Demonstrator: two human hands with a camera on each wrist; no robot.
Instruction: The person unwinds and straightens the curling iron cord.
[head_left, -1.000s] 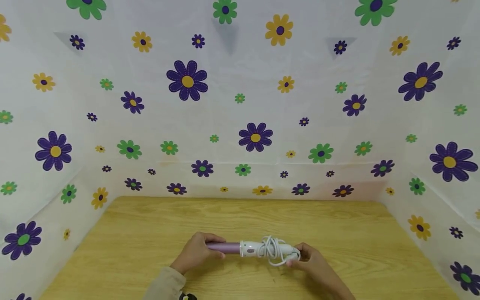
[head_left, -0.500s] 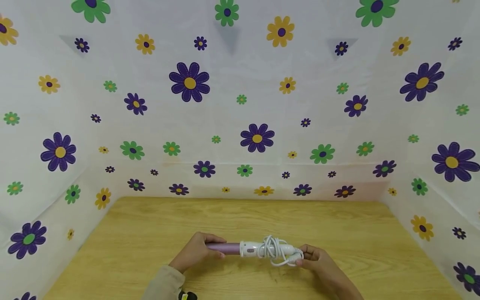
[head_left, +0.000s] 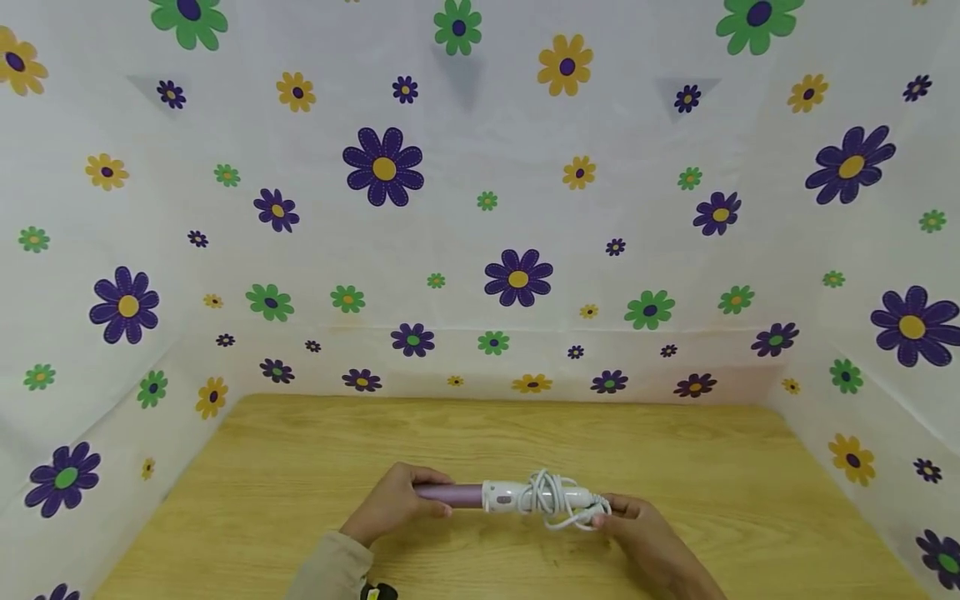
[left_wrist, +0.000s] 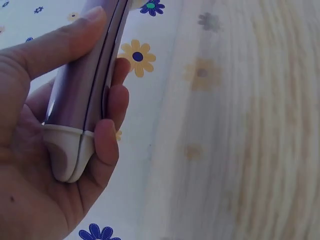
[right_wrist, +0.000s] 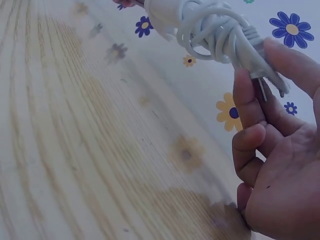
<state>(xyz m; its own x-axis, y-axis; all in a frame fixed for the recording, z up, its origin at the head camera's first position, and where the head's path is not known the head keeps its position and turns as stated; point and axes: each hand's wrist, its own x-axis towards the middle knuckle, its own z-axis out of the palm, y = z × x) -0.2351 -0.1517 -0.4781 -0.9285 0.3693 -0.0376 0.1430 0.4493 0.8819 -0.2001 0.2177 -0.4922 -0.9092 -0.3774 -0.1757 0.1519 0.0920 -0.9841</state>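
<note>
A hair straightener (head_left: pixel 504 497) with a mauve barrel and a white handle lies crosswise between my hands, held close over the table. My left hand (head_left: pixel 397 502) grips the barrel (left_wrist: pixel 82 85); in the left wrist view the thumb lies along it and the fingers curl round the cream split tip (left_wrist: pixel 67 152). White cord (head_left: pixel 547 496) is wound in loops about the handle. At the cord's end, my right hand (head_left: pixel 637 529) pinches the plug (right_wrist: pixel 255 65) between thumb and fingers. Metal prongs stick out toward the palm in the right wrist view.
The wood-grain table (head_left: pixel 480 433) extends under and beyond both hands. White sheeting (head_left: pixel 450 225) printed with purple, green and yellow flowers rises at the back and both sides. A small black and yellow item (head_left: pixel 378 592) shows beside the left sleeve (head_left: pixel 333 567).
My right hand has moved slightly to the right, drawing the plug a little away from the handle's end. My left hand keeps its hold on the hair straightener's barrel.
</note>
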